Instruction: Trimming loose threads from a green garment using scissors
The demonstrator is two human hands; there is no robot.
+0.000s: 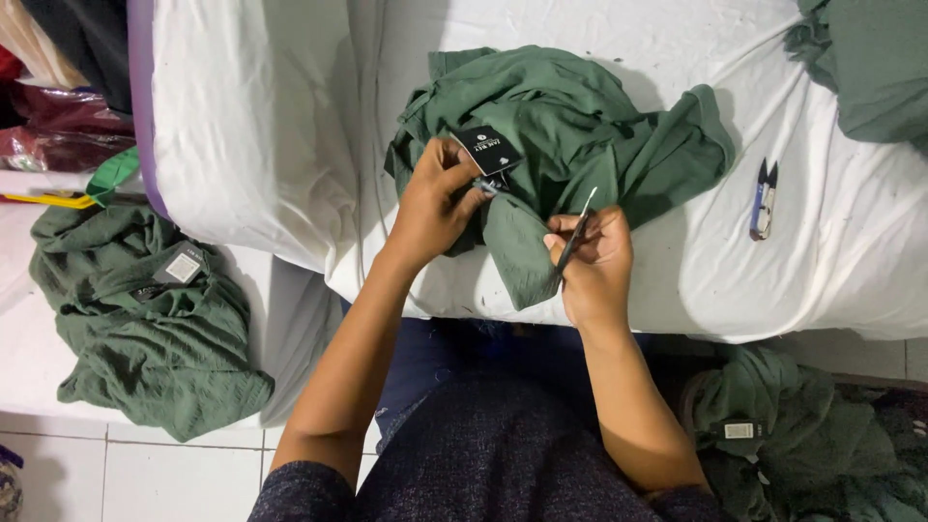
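A crumpled dark green garment [570, 126] lies on a white-sheeted surface [290, 116] in front of me. My left hand [432, 203] pinches the garment where a black hang tag [488, 150] is attached. My right hand [594, 261] grips a fold of the green cloth [517, 253] together with a thin dark strip [576, 232] that sticks up between its fingers.
Small blue thread snips [764, 201] lie on the sheet to the right. Another green garment [875, 63] sits at the top right. A tagged green garment [145, 319] is piled on the left, and one more [773, 435] lies on the floor at the lower right.
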